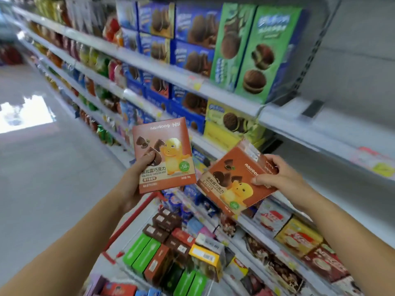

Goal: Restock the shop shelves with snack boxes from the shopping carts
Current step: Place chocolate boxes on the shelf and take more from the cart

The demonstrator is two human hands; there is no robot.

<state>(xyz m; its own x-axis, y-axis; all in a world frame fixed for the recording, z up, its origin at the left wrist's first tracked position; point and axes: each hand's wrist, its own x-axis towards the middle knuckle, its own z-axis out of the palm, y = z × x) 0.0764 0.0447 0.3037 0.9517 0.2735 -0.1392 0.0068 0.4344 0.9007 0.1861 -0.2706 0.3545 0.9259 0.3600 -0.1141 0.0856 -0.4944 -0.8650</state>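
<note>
Two orange-brown truffle chocolate boxes, each printed with a yellow cartoon figure, are being held up between the shopping cart and the shop shelving. The left box (168,146) is standing upright with its front facing the camera. The left hand (139,174) is gripping it at the lower left edge, with the thumb pressing across the front. The right box (233,184) is tilting sideways, its top end pointing toward the shelves. The right hand (277,174) is holding that top end, thumb lying on the front and fingers curling around the edge. The two boxes are sitting near each other but not touching.

Below them, the red-rimmed shopping cart (130,222) is carrying more stock: green boxes (140,251), dark brown boxes (164,223) and a yellow-topped box (205,256). Behind, the white shelves (149,67) are running away to the left, filled with blue cookie boxes (196,24) and green cookie boxes (265,50).

The step appears to be carrying a picked pair from cart to shelf. The next move likely calls for finding the matching row, which is not showing here, then straightening the tilted box and sliding both in, fronts facing out.
</note>
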